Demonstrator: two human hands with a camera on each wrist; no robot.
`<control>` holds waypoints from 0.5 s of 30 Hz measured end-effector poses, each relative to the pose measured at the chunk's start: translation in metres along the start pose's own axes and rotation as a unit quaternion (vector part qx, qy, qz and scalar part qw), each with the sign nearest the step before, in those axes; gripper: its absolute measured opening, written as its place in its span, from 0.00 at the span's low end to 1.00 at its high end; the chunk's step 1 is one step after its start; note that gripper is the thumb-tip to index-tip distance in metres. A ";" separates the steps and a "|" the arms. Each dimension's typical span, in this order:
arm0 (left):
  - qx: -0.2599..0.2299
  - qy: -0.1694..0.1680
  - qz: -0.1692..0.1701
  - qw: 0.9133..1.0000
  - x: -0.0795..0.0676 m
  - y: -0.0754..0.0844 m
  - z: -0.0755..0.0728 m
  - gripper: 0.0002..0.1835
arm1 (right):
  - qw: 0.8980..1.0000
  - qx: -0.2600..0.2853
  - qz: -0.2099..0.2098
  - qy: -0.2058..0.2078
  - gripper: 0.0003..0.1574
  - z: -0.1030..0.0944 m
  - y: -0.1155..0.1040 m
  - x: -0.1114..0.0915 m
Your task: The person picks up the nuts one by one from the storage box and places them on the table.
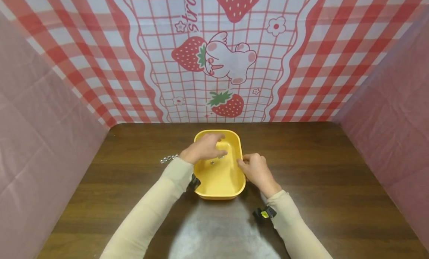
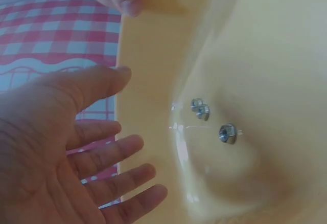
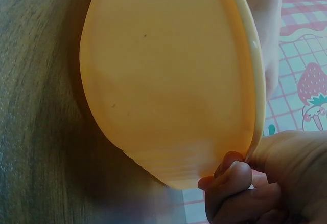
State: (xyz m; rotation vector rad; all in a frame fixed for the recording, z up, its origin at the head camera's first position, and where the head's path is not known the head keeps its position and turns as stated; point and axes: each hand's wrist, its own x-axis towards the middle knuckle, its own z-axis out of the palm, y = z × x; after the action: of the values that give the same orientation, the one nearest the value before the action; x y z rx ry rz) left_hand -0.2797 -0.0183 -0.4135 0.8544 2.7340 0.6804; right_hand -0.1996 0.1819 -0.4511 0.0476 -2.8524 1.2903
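A yellow rectangular bin (image 1: pixel 219 182) sits on the brown table, a few metal nuts (image 2: pixel 228 133) lying on its floor. Over the bin's left and far part hovers my left hand (image 1: pixel 205 147), its fingers spread and holding nothing. In the left wrist view that palm (image 2: pixel 36 147) hangs beside the nuts without touching them. My right hand (image 1: pixel 258 171) pinches the bin's right rim; the right wrist view shows its thumb and curled fingers (image 3: pixel 235 183) at the rim's edge. Left of the bin, a slanting row of small silvery pieces (image 1: pixel 169 158) lies on the table, partly behind my left wrist.
The dark wooden table (image 1: pixel 301 169) extends on both sides of the bin. A red-checked strawberry cloth (image 1: pixel 218 76) hangs along the back edge, with pink cloth walls (image 1: pixel 385 102) at the sides. Glare lies on the table's near part.
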 end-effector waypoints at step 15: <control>0.033 -0.018 -0.053 0.998 0.008 0.006 0.011 0.31 | 1.000 0.000 0.000 -0.002 0.16 0.000 -0.001 0.000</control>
State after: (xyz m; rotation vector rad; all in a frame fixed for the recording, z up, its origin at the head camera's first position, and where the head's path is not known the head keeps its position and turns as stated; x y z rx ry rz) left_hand -0.2798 -0.0051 -0.4205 0.7220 2.7590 0.5521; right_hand -0.1994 0.1814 -0.4498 0.0490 -2.8558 1.2914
